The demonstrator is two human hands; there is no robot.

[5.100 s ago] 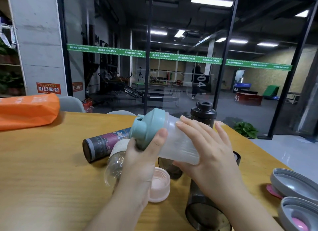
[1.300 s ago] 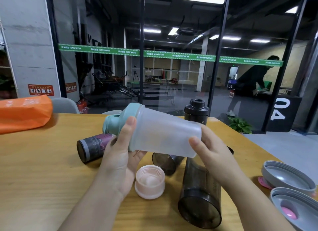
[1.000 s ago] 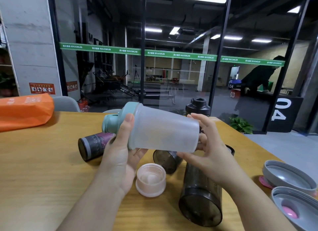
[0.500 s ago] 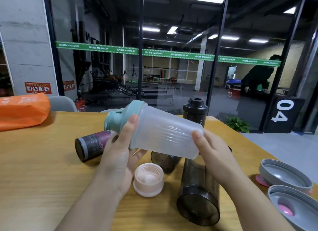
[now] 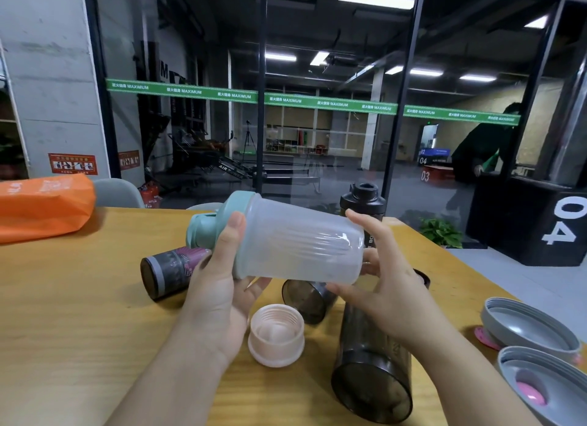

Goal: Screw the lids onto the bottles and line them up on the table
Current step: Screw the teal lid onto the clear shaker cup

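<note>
A frosted shaker bottle [image 5: 301, 247] is held on its side in the air above the middle of the table [image 5: 73, 298], its mint-green lid [image 5: 219, 228] pointing toward the table's left edge. The left hand [image 5: 219, 286] wraps the lid end, thumb laid across the rim of the lid. The right hand [image 5: 384, 286] cups the base, fingers spread and curled round it.

Handling: the bottle appears empty, thin-walled and light; the smooth plastic looks slippery, and the wall may flex under a hard squeeze. The stiffer lid rim and the base look like the best places to hold it while twisting.

On the table below lie a pink lid [image 5: 275, 333], open side up, a large smoky-grey bottle [image 5: 373, 371] on its side, a smaller dark cup [image 5: 306, 300] and a printed dark bottle [image 5: 171, 268]. A black-lidded bottle [image 5: 363, 203] stands upright toward the far edge; two grey lids [image 5: 533, 349] sit by the right edge.

Legible writing: "MAXIMUM" repeated along the green band [image 5: 254, 96] on the glass wall, and "04" on a black box [image 5: 546, 225] beyond the glass. The bottle labels are unreadable.
</note>
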